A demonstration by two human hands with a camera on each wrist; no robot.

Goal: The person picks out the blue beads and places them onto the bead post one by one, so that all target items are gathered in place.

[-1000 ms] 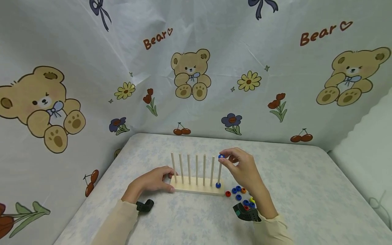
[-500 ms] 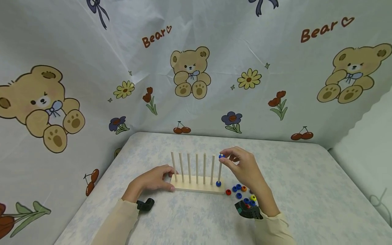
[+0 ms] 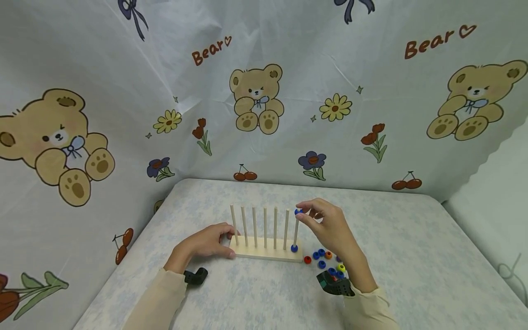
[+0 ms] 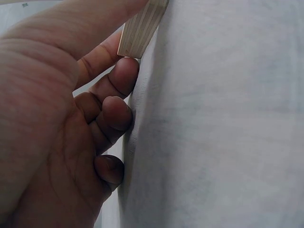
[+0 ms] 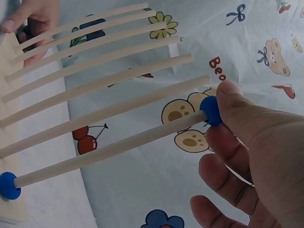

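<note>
Head view, lower centre: a wooden peg rack point(image 3: 266, 252) with seven upright pegs stands on the desk point(image 3: 255, 298). The left hand point(image 3: 206, 241) grips the base's end at frame left. The right hand point(image 3: 327, 225) pinches a blue bead point(image 5: 212, 110) at the tip of the rightmost peg point(image 5: 114, 146); a second blue bead point(image 3: 294, 248) sits at that peg's foot. Loose coloured beads point(image 3: 321, 264) lie right of the rack, partly hidden by the right forearm.

Cream sleeves point(image 3: 156, 300), black wrist mounts point(image 3: 197, 277), perhaps plastic
</note>
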